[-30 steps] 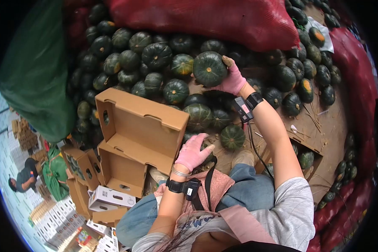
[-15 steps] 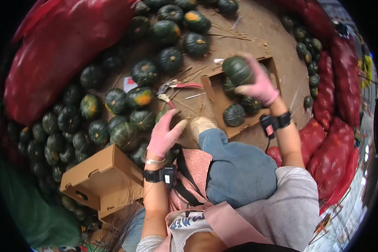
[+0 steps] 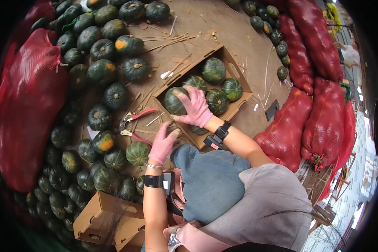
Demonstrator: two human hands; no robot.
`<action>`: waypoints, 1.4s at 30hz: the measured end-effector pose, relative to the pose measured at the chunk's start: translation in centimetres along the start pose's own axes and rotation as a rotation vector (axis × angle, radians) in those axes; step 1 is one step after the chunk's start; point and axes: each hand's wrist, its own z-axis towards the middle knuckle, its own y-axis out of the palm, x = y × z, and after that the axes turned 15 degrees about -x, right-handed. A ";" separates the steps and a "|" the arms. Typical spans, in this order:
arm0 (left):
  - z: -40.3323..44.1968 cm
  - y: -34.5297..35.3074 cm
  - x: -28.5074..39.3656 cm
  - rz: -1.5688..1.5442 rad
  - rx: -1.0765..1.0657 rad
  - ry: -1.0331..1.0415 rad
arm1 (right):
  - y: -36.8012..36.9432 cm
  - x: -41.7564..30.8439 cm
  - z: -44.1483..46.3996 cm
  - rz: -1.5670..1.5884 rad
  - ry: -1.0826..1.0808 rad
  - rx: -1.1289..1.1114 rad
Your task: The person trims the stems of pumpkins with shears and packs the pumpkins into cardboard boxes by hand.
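Note:
My right hand (image 3: 197, 108), in a pink glove, grips a dark green kabocha squash (image 3: 174, 101) at the left end of an open cardboard box (image 3: 236, 69). Its fingers lie over the squash's right side, with the thumb low against it. Several more squashes, among them a striped one (image 3: 214, 70), sit in the box; one beneath my wrist is partly hidden. My left hand (image 3: 163, 145), also gloved, is held outside the box's near left corner, thumb and fingers apart and nothing in them. Red-handled pruning shears (image 3: 134, 119) lie on the floor beyond it.
Loose squashes (image 3: 107, 178) crowd the floor at left, beside a large red mesh sack (image 3: 33, 105). Another cardboard box (image 3: 101, 216) stands near my left elbow. Full red sacks (image 3: 323, 122) line the right. Cut stems (image 3: 172, 42) litter the floor.
My right hand has lowered the squash it carried above the box into the box's left end. My left hand stays open outside the box. The view has swung to the right.

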 end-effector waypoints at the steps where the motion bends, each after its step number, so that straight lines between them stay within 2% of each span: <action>1: 0.2 -0.4 -0.3 0.020 0.005 0.001 | 0.4 0.4 0.2 0.020 -0.042 0.006; 2: 0.2 -0.7 -0.7 0.041 0.015 0.001 | 0.7 0.8 0.4 0.100 -0.085 0.001; 5: 0.0 -0.6 -1.1 0.032 -0.019 -0.051 | -0.3 0.7 0.1 -0.038 -0.145 -0.113; 8: -0.3 0.0 -0.4 0.091 -0.024 -0.060 | 0.9 1.5 -1.1 -0.264 -0.420 -0.098; 9: -0.2 -0.1 -0.6 0.104 -0.026 -0.056 | 0.5 1.6 -1.5 -0.161 -0.388 -0.110; 10: -0.4 0.2 -1.4 0.075 -0.034 -0.067 | -0.2 1.5 -3.0 -0.054 -0.339 -0.143; 11: -0.6 0.1 -1.3 0.061 -0.025 -0.065 | -2.0 2.4 -3.3 0.128 -0.245 -0.311; 12: -0.8 0.0 -1.1 0.049 -0.016 -0.061 | -4.1 3.3 -3.7 0.277 0.078 -0.438; 13: -0.8 -0.3 -1.4 0.083 -0.013 -0.051 | -4.9 6.0 -4.5 0.147 0.179 -0.261; 15: -0.4 -0.9 -2.8 0.157 -0.039 -0.060 | -9.0 9.8 -4.7 -0.037 0.548 0.093; 16: -0.2 -1.0 -3.2 0.194 -0.049 -0.062 | -8.5 14.7 -5.8 -0.222 0.608 0.193; 17: -0.2 0.0 -2.7 -0.113 -0.115 -0.115 | -8.8 18.0 -7.0 -0.167 0.751 0.186; 18: 0.3 0.3 -2.5 -0.136 -0.090 -0.114 | -9.1 20.4 -6.7 -0.107 0.881 0.186; 21: 1.3 0.3 -3.3 -0.250 -0.003 -0.093 | -8.5 22.5 -4.8 0.500 0.906 -0.039; 22: 1.5 0.3 -3.2 -0.221 -0.039 -0.079 | -7.7 23.1 -4.1 0.371 0.845 -0.203; 24: 1.7 0.2 -3.3 -0.165 -0.111 -0.062 | -6.1 23.5 -3.7 0.422 0.992 -0.258; 25: 1.9 0.5 -3.3 0.072 0.003 -0.040 | -6.0 23.6 -2.7 0.218 1.051 -0.285; 28: 1.5 -0.3 -1.0 0.287 0.079 0.148 | -7.7 20.2 -1.2 0.300 0.815 -0.260; 29: -0.2 -0.7 1.3 0.277 0.176 0.123 | -8.6 18.8 0.0 0.359 0.738 -0.292; 30: -2.1 -0.3 4.9 0.510 0.285 0.165 | -11.8 14.6 2.6 0.712 0.729 -0.444; 31: -4.6 0.8 8.8 0.400 0.227 0.099 | -12.4 13.2 3.2 0.776 0.608 -0.486; 32: -5.6 0.0 10.1 0.662 0.393 0.180 | -12.1 10.9 5.7 0.794 0.441 -0.507; 33: -7.4 0.3 13.4 0.692 0.380 0.103 | -12.5 9.0 7.3 0.793 0.318 -0.521; 34: -8.1 0.9 14.7 0.736 0.523 0.239 | -12.8 6.1 9.3 0.785 0.199 -0.539; 36: -11.6 0.9 19.2 0.713 0.600 0.334 | -14.7 0.1 12.2 0.750 0.005 -0.571; 38: -17.8 2.2 21.4 0.731 0.725 0.344 | -16.2 -5.9 12.5 0.740 -0.212 -0.572; 42: -30.8 1.8 23.5 1.121 1.006 0.139 | -21.3 -14.7 11.2 0.771 -0.521 -0.550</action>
